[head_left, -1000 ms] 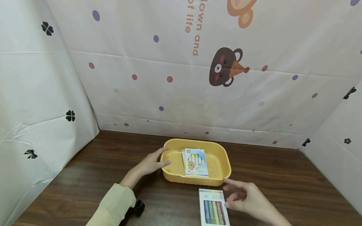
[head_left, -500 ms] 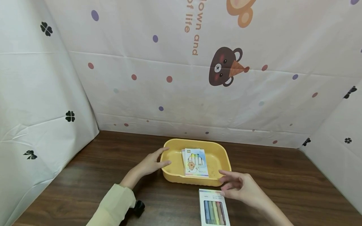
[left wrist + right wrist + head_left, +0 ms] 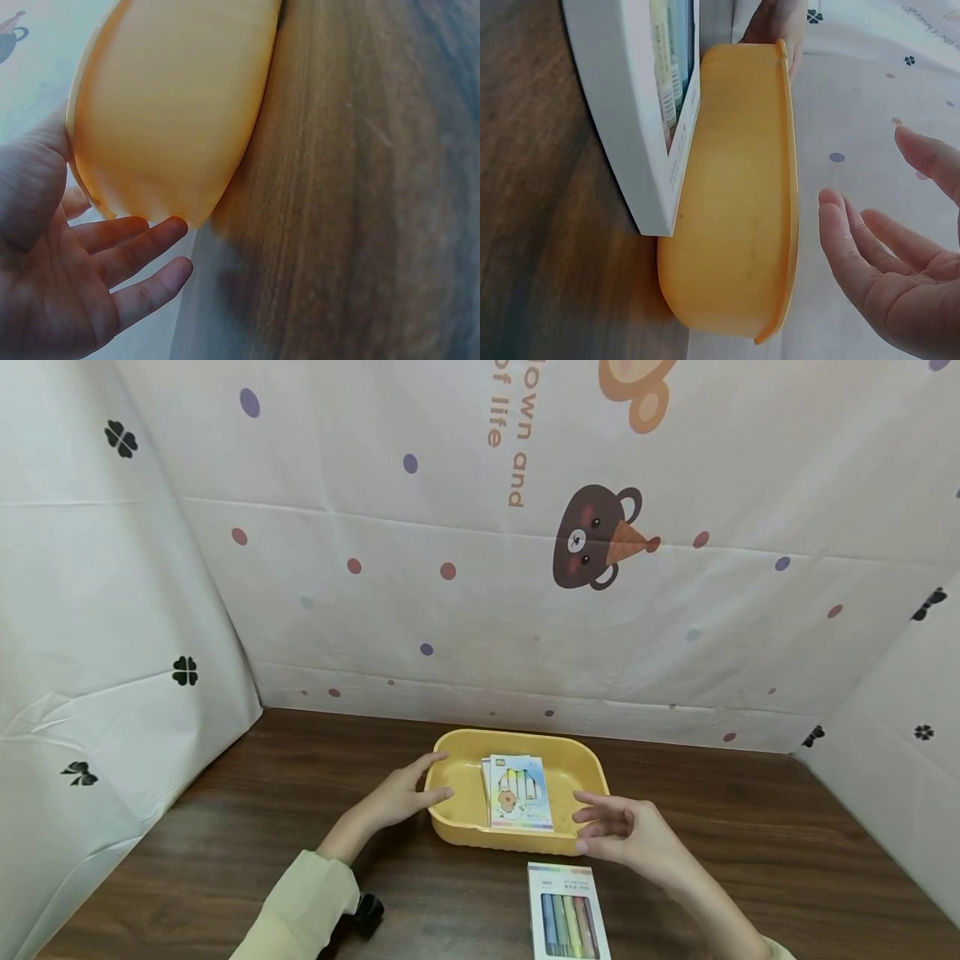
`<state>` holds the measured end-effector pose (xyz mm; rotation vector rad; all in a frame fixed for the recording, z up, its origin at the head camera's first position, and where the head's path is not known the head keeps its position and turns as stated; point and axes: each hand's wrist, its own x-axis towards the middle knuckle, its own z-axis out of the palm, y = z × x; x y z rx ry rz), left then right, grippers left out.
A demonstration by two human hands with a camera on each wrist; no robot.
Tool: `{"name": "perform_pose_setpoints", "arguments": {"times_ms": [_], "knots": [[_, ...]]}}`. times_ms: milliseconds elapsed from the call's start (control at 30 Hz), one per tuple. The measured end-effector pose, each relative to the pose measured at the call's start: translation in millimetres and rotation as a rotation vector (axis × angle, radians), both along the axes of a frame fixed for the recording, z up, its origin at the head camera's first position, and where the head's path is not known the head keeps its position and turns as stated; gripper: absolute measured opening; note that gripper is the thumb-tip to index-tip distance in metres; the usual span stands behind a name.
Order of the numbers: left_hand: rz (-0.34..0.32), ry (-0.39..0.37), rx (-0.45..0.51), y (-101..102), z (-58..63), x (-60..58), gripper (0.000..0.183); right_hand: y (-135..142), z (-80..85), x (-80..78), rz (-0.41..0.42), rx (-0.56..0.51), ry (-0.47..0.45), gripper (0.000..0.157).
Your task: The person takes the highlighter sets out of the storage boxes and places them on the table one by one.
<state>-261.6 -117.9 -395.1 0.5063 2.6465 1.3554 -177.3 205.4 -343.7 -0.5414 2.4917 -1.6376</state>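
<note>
A yellow plastic basin stands on the table, a flat illustrated pack with another under it lying inside. My left hand holds its left end, thumb over the rim; in the left wrist view the other fingers reach along the outer wall. My right hand hovers at the basin's right end, fingers loosely bent and nothing between them. In the right wrist view this hand is apart from the rim. In front of the basin lies a white windowed box of coloured sticks.
The dark wood table meets a patterned white cloth backdrop right behind the basin. More cloth rises at the left and right sides. A black device sits at the left wrist.
My right hand has moved away from the windowed box, up and slightly left to the basin's right end. The left hand, basin and packs have stayed in place.
</note>
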Motion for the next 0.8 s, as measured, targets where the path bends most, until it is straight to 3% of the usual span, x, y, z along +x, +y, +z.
{"name": "perform_pose_setpoints", "arguments": {"times_ms": [200, 400, 800], "knots": [[0.0, -0.006, 0.002, 0.0, 0.0, 0.4, 0.063, -2.2, -0.3, -8.6, -0.01, 0.012, 0.033, 0.058], [0.004, -0.008, 0.007, 0.5, -0.1, -0.3, 0.062, -2.7, -1.7, -18.6, 0.007, -0.02, 0.01, 0.058], [-0.001, -0.007, 0.007, 0.3, -0.1, 0.2, 0.062, -9.9, -3.5, -35.5, -0.017, 0.019, -0.062, 0.062]]}}
